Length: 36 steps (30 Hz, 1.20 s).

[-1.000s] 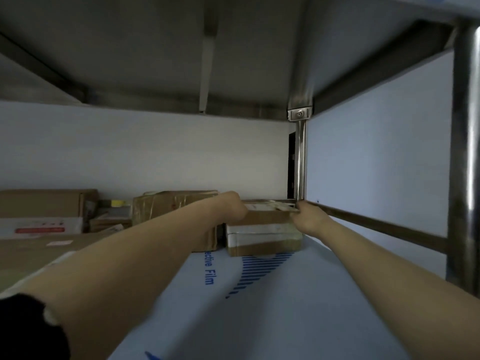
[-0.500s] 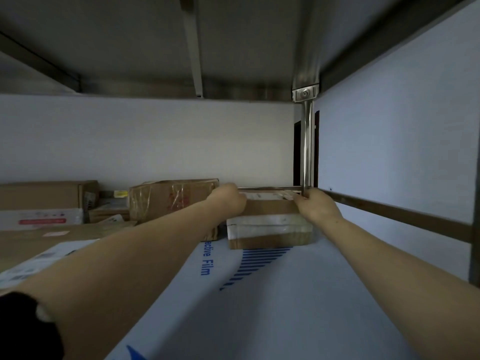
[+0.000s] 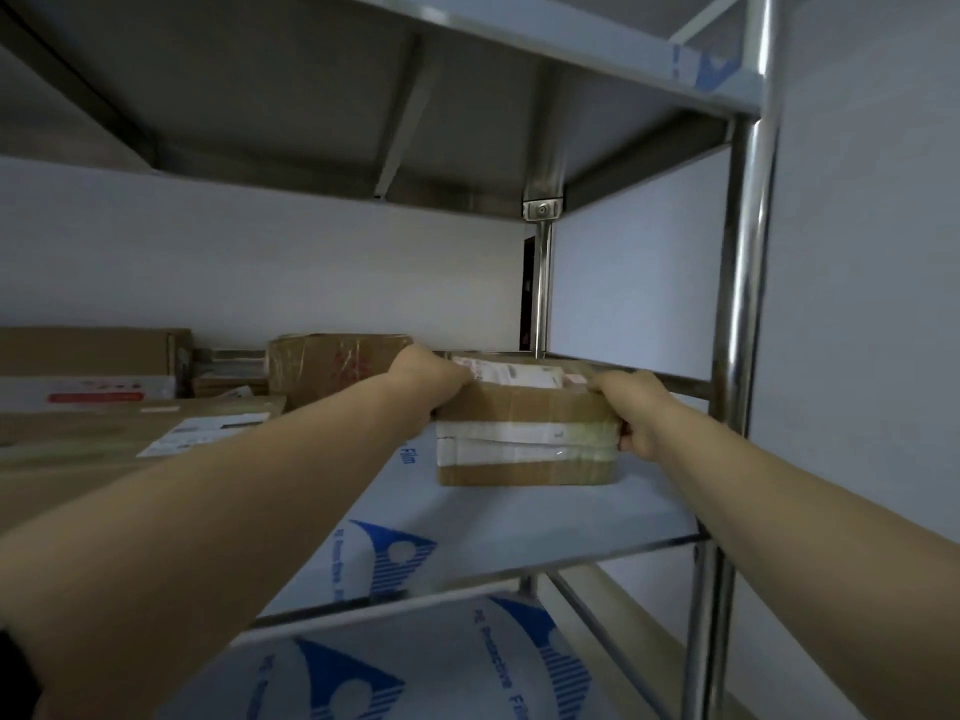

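One cardboard box (image 3: 524, 433) is the thing in hand. It is on the middle shelf (image 3: 519, 522), toward the back right corner. I cannot tell if its bottom rests fully on the shelf or is a little lifted. A white band of tape (image 3: 524, 443) runs across its front face, and white paper labels (image 3: 511, 376) lie on its top.

Both hands grip this box. The left hand (image 3: 428, 379) is curled over the top left corner, and the right hand (image 3: 631, 413) holds the right end, with the fingers over the top edge. The two bare forearms reach in from the near side.

Behind the box, one thin rail (image 3: 680, 388) runs along the right side of the shelf. Two metal posts are visible: the rear post (image 3: 543, 293) just behind the box and the front post (image 3: 748, 304) near the right forearm.

To the left on the same shelf I count three more cardboard boxes. They are a taped box (image 3: 332, 363) just beside the left hand, a long box (image 3: 88, 366) with a red and white stripe at the back, and a flat box (image 3: 93, 449) with one white label (image 3: 208, 429) on it. Some smaller packages between them are too dim to count.

There are three shelf levels in all. One upper shelf (image 3: 311, 96) is above, and one lower shelf (image 3: 415, 667), with blue print on its film, is below.
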Available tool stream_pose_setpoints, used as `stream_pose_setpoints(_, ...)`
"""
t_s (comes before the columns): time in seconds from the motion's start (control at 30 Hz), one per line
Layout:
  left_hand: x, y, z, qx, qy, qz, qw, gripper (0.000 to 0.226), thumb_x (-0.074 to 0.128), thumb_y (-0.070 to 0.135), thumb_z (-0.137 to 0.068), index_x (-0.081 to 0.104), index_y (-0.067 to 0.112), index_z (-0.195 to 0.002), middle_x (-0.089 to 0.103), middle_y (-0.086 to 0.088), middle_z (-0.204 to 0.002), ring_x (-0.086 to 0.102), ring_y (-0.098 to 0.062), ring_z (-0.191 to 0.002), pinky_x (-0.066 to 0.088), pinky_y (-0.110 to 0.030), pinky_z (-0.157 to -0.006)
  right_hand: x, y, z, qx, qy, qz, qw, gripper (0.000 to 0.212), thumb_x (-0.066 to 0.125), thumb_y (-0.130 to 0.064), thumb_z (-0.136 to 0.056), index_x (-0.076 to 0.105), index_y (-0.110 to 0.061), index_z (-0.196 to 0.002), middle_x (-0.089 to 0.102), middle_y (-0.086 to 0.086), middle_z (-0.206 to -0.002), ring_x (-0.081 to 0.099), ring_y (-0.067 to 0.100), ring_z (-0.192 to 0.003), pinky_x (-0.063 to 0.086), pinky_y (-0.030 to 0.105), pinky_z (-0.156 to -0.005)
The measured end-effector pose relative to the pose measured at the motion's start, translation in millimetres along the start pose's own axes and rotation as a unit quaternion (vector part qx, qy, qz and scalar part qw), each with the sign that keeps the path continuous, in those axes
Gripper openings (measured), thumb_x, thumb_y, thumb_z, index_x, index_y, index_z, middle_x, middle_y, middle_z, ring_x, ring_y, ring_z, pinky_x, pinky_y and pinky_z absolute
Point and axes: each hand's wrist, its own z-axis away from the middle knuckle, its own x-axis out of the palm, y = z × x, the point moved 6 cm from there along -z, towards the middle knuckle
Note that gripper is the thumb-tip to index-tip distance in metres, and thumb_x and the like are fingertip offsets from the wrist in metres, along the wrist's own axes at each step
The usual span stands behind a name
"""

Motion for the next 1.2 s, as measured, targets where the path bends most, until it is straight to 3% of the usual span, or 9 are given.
stream_pose_setpoints(0.1,-16,-2,33,-0.001,0.001,0.032,0.999,0.042,0.073,0.016,-0.083,0.057,-0.001,-0.118,0.062,-0.013,-0.115,0.061,-0.027,-0.105,0.052,-0.038,-0.093,-12,2,44,-0.009,0.04,-0.039,0.998,0.027,0.06,-0.014,-0.089,0.055,-0.006,-0.115,0.066,0.014,-0.105,0.066,0.026,-0.086,0.057,0.039,-0.073)
stream_pose_setpoints(0.17,-31,-6,60,-0.009,-0.011,0.078,0.997,0.042,0.075,0.014,-0.08,0.058,0.002,-0.117,0.064,-0.013,-0.115,0.062,-0.027,-0.103,0.052,-0.04,-0.093,-14,-1,78,-0.027,0.047,-0.064,0.997,0.007,0.059,-0.012,-0.09,0.06,-0.01,-0.096,0.067,0.013,-0.103,0.065,0.022,-0.083,0.056,0.037,-0.074)
stream_pose_setpoints(0.23,-41,-7,80,-0.004,-0.012,0.112,0.994,0.027,0.073,0.013,-0.082,0.06,0.007,-0.105,0.064,-0.01,-0.112,0.062,-0.026,-0.103,0.052,-0.042,-0.094,-13,-3,103,-0.054,0.047,-0.078,0.994,0.005,0.058,-0.013,-0.091,0.062,-0.016,-0.089,0.069,0.01,-0.101,0.065,0.021,-0.087,0.055,0.037,-0.079)
stream_pose_setpoints(0.3,-62,-5,110,0.01,0.008,0.125,0.992,0.011,0.068,0.015,-0.087,0.06,0.012,-0.093,0.066,-0.008,-0.107,0.064,-0.024,-0.1,0.053,-0.038,-0.092,-6,-6,133,-0.084,0.047,-0.071,0.993,0.009,0.058,-0.019,-0.092,0.065,-0.017,-0.097,0.069,0.006,-0.102,0.064,0.021,-0.092,0.054,0.037,-0.082)
stream_pose_setpoints(0.53,-145,-17,219,0.058,0.109,0.109,0.986,0.031,0.064,0.018,-0.09,0.063,0.013,-0.121,0.068,0.0,-0.105,0.064,-0.016,-0.098,0.052,-0.034,-0.094,36,-9,241,-0.209,-0.031,-0.09,0.973,0.016,0.057,-0.034,-0.094,0.063,-0.022,-0.103,0.066,-0.007,-0.096,0.061,0.011,-0.091,0.051,0.029,-0.081)
stream_pose_setpoints(0.7,-199,-55,301,0.031,0.173,0.097,0.98,0.015,0.063,0.016,-0.09,0.068,0.023,-0.103,0.07,0.006,-0.095,0.066,-0.013,-0.095,0.052,-0.033,-0.094,73,7,313,-0.259,-0.107,-0.121,0.952,0.021,0.056,-0.028,-0.095,0.059,-0.02,-0.114,0.064,-0.014,-0.098,0.061,0.001,-0.09,0.048,0.017,-0.072)
stream_pose_setpoints(0.8,-241,-87,351,0.015,0.234,0.103,0.967,0.017,0.064,0.013,-0.09,0.069,0.019,-0.105,0.071,0.005,-0.092,0.066,-0.01,-0.086,0.053,-0.026,-0.085,113,21,359,-0.256,-0.153,-0.123,0.947,0.023,0.054,-0.03,-0.096,0.058,-0.02,-0.116,0.064,-0.012,-0.1,0.061,0.001,-0.092,0.047,0.013,-0.069)
stream_pose_setpoints(1.07,-401,-185,505,-0.048,0.384,0.109,0.916,0.03,0.068,0.015,-0.087,0.067,0.014,-0.117,0.072,0.0,-0.1,0.067,-0.014,-0.091,0.053,-0.027,-0.089,272,49,527,-0.193,-0.311,-0.128,0.922,0.018,0.053,-0.029,-0.096,0.059,-0.021,-0.111,0.063,-0.011,-0.095,0.057,-0.002,-0.083,0.043,0.012,-0.062)
stream_pose_setpoints(1.2,-489,-231,593,-0.067,0.447,0.052,0.891,0.022,0.065,0.017,-0.09,0.066,0.023,-0.111,0.069,0.009,-0.091,0.064,-0.003,-0.08,0.051,-0.011,-0.069,367,65,630,-0.144,-0.388,-0.121,0.902,0.023,0.055,-0.028,-0.095,0.061,-0.013,-0.111,0.065,-0.004,-0.098,0.06,0.01,-0.087,0.047,0.022,-0.069)
